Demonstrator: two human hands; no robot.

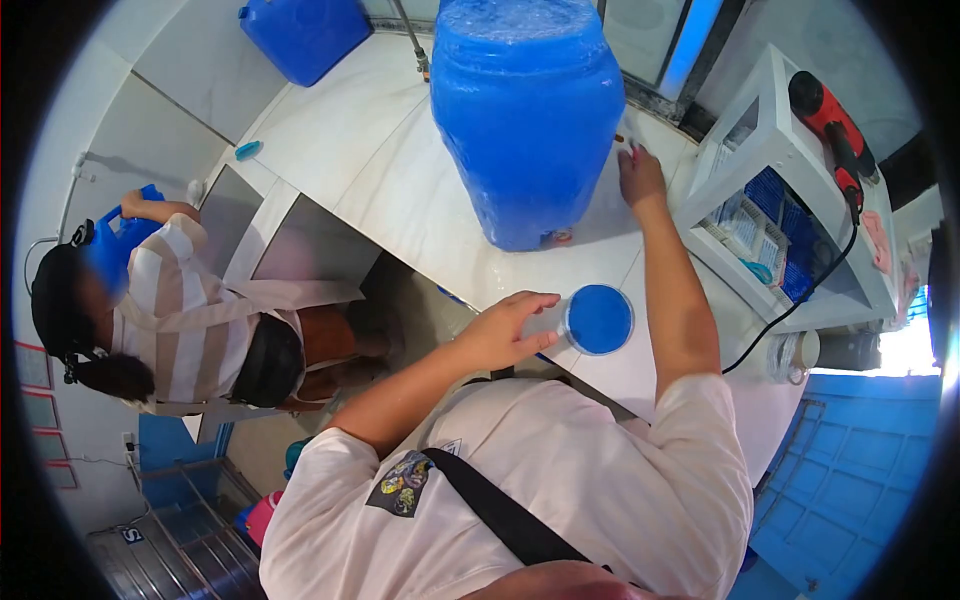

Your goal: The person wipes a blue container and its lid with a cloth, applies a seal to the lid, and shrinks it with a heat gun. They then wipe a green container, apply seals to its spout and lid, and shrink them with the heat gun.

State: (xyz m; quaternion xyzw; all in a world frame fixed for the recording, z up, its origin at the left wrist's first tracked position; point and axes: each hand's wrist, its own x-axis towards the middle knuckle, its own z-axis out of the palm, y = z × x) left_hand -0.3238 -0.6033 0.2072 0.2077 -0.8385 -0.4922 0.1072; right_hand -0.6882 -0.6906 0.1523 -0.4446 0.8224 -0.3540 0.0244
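A small clear cup (598,319) full of blue liquid is held at the white counter's (400,180) edge by the left hand (505,330), fingers curled round it. The right hand (640,175) is stretched out beside the big blue drum (527,110); its grip cannot be told. Filling looks done, so a steady lift is needed next.

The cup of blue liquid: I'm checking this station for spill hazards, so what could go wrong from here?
The cup looks full to the rim and sits near the counter edge; the left hand holding it could slop it over. The right hand reaches beside the big blue drum, apart from the cup, so attention is split. A wet patch shows at the drum's base, which may be slippery.
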